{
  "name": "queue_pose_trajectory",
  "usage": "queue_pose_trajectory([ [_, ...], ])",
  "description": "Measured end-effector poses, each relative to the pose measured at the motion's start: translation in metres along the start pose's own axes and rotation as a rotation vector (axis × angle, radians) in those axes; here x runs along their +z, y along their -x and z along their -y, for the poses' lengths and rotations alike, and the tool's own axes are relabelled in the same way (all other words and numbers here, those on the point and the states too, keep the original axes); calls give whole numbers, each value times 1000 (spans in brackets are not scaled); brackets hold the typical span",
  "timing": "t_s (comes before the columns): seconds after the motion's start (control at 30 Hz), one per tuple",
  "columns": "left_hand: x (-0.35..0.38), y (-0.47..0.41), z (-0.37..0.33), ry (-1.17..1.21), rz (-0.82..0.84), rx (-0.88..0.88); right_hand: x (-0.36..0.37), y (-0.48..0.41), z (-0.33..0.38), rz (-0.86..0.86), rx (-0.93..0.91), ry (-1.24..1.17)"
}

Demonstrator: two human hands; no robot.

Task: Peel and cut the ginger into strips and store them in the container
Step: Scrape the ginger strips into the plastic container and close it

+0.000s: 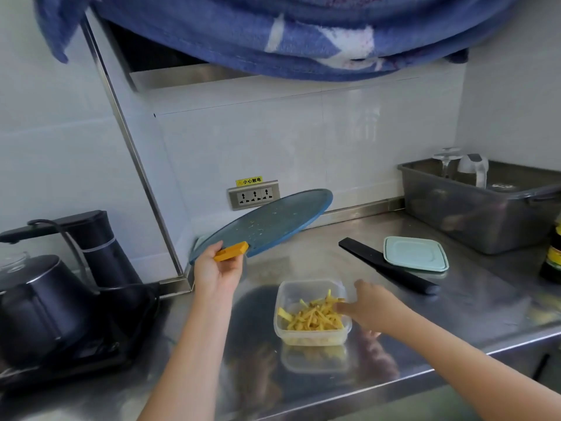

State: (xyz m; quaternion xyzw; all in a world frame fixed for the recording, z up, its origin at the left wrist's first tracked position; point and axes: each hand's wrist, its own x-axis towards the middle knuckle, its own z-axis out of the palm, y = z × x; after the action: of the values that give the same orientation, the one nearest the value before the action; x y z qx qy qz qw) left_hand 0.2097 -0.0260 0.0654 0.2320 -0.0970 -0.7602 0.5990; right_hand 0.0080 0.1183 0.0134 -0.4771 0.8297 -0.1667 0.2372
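Left of container (303, 282): left hand (217, 273), fingers (233, 265) gripping cutting board (267, 223) by orange handle (232, 251). Inside container: right hand (373, 308), fingers loosely straight, touching ginger strips (312, 319).

On the steel counter (485, 299) a black kettle (39, 302) stands at the left and a grey tub (455, 220) at the right.

right hand (368, 308) fingertips blurred behind container (309, 338) wall, dark bottle (553, 256) cut off at right, kettle (36, 305) cropped left

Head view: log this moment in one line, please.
left hand: grips tilted cutting board | right hand: fingers on ginger strips in container | lid: off, by knife
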Motion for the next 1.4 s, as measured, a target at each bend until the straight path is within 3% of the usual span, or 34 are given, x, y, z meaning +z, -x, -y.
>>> queue_pose_trajectory([
  [0.1, 2, 7, -1, -20, 1, 5, 4, 1, 2, 199, 111, -277],
  [0.3, -5, 25, -2, 5, -14, -15, -5, 4, -19, 225, 113, -561],
  [0.53, -17, 38, 6, 23, -16, -4, -22, 16, -50, 198, -8, -608],
  [0.73, -23, 57, 17, 30, -54, 8, -36, 17, -60, 42, 2, -378],
  [0.97, -49, 66, 33, 52, -74, 12, -55, 22, -60, 107, 137, -187],
  [1.4, -96, 73, 53, 36, -195, 26, -50, 19, -78, 115, 158, -132],
])
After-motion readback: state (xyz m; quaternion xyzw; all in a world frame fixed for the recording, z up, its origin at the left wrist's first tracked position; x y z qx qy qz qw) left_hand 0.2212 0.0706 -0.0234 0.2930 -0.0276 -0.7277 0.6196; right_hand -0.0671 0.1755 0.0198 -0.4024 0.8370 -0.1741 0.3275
